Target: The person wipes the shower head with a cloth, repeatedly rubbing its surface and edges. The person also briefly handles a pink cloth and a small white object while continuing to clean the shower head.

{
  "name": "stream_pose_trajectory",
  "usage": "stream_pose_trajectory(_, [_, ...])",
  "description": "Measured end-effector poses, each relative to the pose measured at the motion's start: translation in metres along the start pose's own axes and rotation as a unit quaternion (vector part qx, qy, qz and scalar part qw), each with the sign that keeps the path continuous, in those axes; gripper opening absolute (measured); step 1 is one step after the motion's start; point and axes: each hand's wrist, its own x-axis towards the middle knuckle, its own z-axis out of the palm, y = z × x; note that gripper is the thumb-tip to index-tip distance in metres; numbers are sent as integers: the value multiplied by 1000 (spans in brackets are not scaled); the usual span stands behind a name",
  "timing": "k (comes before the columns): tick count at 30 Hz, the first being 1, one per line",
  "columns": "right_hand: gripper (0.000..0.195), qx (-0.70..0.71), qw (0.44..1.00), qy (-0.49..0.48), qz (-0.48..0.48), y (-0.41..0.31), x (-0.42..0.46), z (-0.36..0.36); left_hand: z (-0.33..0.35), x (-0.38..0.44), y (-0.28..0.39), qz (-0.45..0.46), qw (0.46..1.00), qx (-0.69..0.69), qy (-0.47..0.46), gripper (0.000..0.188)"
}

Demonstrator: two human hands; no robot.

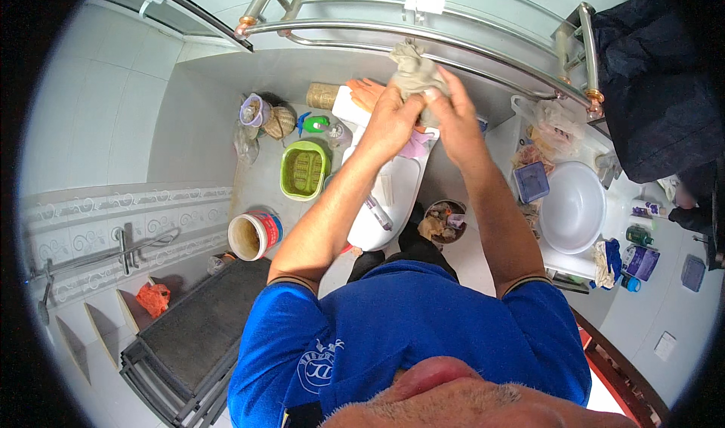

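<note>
A bunched grey-beige cloth [416,74] is held between both hands, just in front of the rails of a metal towel rack [362,27]. My left hand [392,114] grips its lower left side. My right hand [453,108] closes on it from the right, with the thumb pressed to the fabric. Below the hands stands a white toilet [362,230] with its lid down. On the lid lie a small tube-like pack [378,213] and a pale flat strip [386,189]. Orange rubber gloves [362,93] rest on the tank, and a pink cloth [416,145] lies partly behind my hands.
On the left floor are a green footbath basin [305,170], a paint bucket [249,236] and a green spray bottle [315,124]. A waste bin [444,221] stands right of the toilet. A white washbasin [572,207] sits on the right counter. Dark clothing [651,88] hangs at the upper right.
</note>
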Motion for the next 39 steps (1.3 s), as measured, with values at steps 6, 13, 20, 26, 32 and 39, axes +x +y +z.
stream_pose_trajectory(6, [30, 173, 969, 129, 119, -9, -9, -33, -37, 22, 33, 26, 979, 191, -63, 50])
stream_pose_trajectory(13, [34, -85, 974, 204, -58, -27, 23, -61, -72, 127, 23, 449, 715, 517, 140, 54])
stream_pose_trajectory(20, [33, -285, 901, 215, -247, -9, 65, -60, -45, 178, 32, 376, 703, 594, 103, 25])
stream_pose_trajectory(26, [40, -413, 836, 131, -336, -18, 82, -52, -76, 186, 34, 416, 694, 581, 90, 19])
stream_pose_trajectory(32, [43, -481, 780, 64, -396, -18, 108, -23, -141, 190, 23, 403, 669, 607, 146, 17])
stream_pose_trajectory(39, [31, -641, 643, -2, -419, -12, 166, 43, -162, 183, 13, 430, 631, 615, 197, 27])
